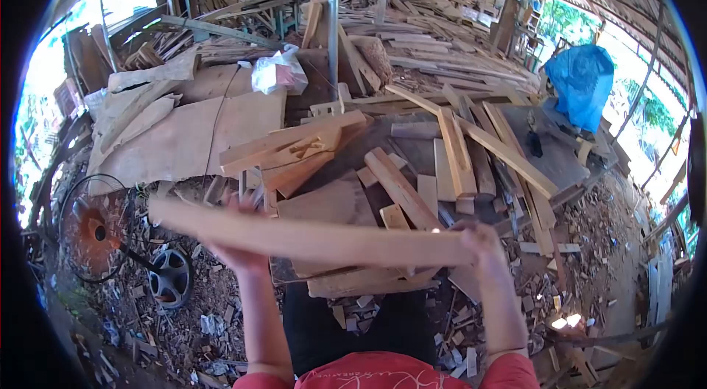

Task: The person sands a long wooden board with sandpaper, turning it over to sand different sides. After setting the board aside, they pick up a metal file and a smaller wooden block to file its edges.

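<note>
A long wooden board, slightly blurred, is held up crosswise in front of my body. My left hand grips it left of its middle, fingers showing above the upper edge and palm below. At the board's right end, my right hand is closed around it. Behind the board stands a low work surface with wood offcuts on it. A thick wooden block lies at a slant there, close behind the board. Part of that surface is hidden by the board.
A spoked wheel and a wire-guarded fan stand at lower left. Wood scraps cover the ground. A metal post rises behind the bench, and a blue tarp hangs over something at right. Long planks lie across the bench.
</note>
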